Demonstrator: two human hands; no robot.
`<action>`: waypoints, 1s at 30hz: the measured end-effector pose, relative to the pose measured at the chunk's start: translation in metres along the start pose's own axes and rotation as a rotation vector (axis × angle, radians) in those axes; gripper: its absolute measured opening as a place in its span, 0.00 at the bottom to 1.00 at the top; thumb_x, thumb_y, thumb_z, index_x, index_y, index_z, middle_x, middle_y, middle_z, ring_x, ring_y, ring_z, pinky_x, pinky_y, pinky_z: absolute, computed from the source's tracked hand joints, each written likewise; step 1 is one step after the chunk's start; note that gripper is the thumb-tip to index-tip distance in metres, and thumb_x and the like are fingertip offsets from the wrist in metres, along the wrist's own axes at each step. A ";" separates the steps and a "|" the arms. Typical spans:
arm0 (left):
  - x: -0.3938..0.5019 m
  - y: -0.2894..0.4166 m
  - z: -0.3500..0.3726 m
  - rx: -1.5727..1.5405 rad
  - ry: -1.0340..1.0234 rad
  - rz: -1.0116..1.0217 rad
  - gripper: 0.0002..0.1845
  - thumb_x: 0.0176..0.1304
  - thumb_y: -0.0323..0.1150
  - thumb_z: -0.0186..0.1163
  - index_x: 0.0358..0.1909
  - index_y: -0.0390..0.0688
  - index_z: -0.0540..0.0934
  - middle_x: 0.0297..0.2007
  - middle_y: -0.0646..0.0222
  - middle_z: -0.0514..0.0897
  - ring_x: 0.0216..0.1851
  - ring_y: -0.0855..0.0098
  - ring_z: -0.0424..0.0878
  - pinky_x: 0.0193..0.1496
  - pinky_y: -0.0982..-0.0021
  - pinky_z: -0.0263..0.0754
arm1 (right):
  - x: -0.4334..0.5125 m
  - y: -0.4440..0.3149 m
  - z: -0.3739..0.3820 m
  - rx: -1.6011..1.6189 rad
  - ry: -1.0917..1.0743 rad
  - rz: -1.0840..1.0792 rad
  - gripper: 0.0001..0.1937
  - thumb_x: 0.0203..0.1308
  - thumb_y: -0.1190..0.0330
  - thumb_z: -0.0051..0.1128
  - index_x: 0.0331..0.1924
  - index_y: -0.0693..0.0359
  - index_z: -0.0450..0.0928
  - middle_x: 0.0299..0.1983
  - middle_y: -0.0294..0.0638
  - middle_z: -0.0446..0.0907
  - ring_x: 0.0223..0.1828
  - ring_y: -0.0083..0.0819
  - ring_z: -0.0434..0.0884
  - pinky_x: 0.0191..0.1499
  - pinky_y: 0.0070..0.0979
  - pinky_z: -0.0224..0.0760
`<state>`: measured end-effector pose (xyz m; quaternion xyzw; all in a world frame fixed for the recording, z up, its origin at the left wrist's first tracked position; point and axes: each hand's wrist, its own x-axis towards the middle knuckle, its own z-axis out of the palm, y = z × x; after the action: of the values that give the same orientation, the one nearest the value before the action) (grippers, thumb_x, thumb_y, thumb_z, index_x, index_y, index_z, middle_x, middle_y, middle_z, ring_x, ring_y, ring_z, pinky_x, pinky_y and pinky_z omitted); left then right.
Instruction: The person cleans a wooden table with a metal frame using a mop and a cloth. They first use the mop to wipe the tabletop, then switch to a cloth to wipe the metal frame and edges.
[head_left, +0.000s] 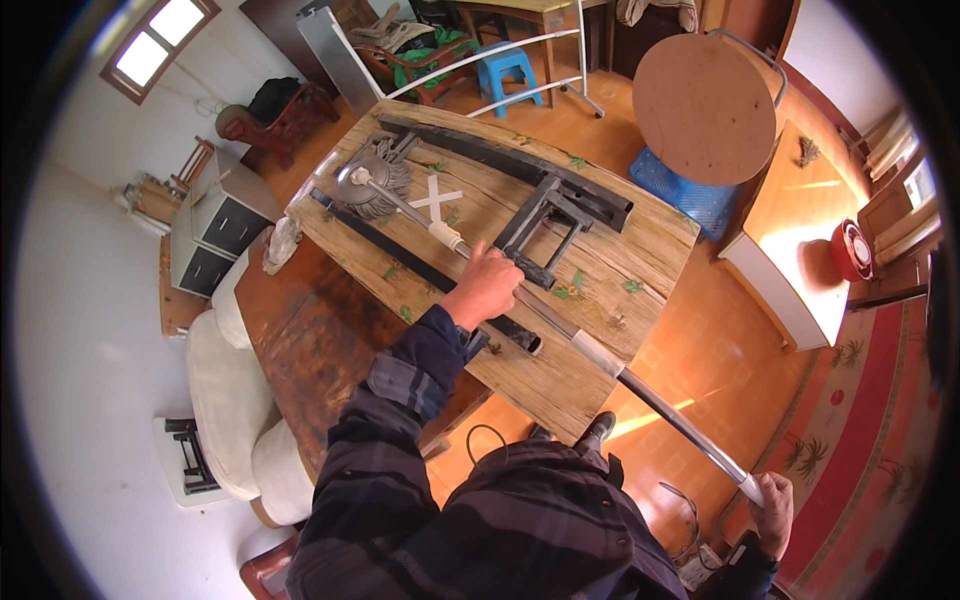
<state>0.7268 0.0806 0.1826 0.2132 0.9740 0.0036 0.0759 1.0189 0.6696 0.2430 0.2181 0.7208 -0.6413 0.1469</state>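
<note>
A spin mop's metal pole (551, 319) runs slantwise from the upper left to the lower right over a wood-patterned table (600, 382). My left hand (486, 286) grips the pole near its middle. At the lower right, my right hand (774, 510) holds the end of the handle. The round mop head (375, 184), with grey strands, lies on the far left part of the table. Beyond the pole is a black metal frame (529, 229) with a long beam. A black metal bar (405, 259) lies on the near side and passes beneath my left forearm.
A dark brown wooden table (322, 330) adjoins on the left, beside cream cushions (225, 390). A round wooden board (703, 109) and a blue stool (510, 73) stand beyond. On the right are a cabinet (795, 247) bearing a red bowl and a patterned red sheet (862, 420).
</note>
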 end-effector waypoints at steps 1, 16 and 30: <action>0.007 0.003 -0.006 0.019 0.054 -0.003 0.07 0.53 0.26 0.69 0.35 0.46 0.91 0.38 0.66 0.87 0.57 0.55 0.80 0.81 0.35 0.50 | 0.004 -0.004 -0.006 -0.002 0.020 -0.017 0.25 0.73 0.46 0.66 0.35 0.65 0.84 0.17 0.29 0.73 0.13 0.13 0.64 0.16 0.17 0.49; 0.066 -0.061 -0.028 0.068 0.341 -0.173 0.06 0.60 0.25 0.67 0.37 0.47 0.88 0.42 0.68 0.85 0.63 0.56 0.78 0.80 0.31 0.50 | 0.049 -0.041 0.059 0.142 -0.161 -0.113 0.22 0.71 0.56 0.71 0.52 0.71 0.86 0.24 0.34 0.80 0.17 0.15 0.70 0.18 0.17 0.57; -0.002 -0.065 -0.006 0.116 0.027 -0.143 0.07 0.59 0.25 0.66 0.34 0.45 0.91 0.38 0.64 0.88 0.58 0.54 0.81 0.83 0.31 0.45 | 0.046 -0.031 0.061 0.223 -0.308 0.130 0.26 0.67 0.51 0.74 0.48 0.72 0.87 0.22 0.33 0.78 0.16 0.14 0.68 0.17 0.17 0.52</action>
<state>0.7007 0.0204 0.1858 0.1471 0.9863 -0.0553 0.0501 0.9594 0.6124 0.2390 0.1784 0.5987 -0.7321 0.2716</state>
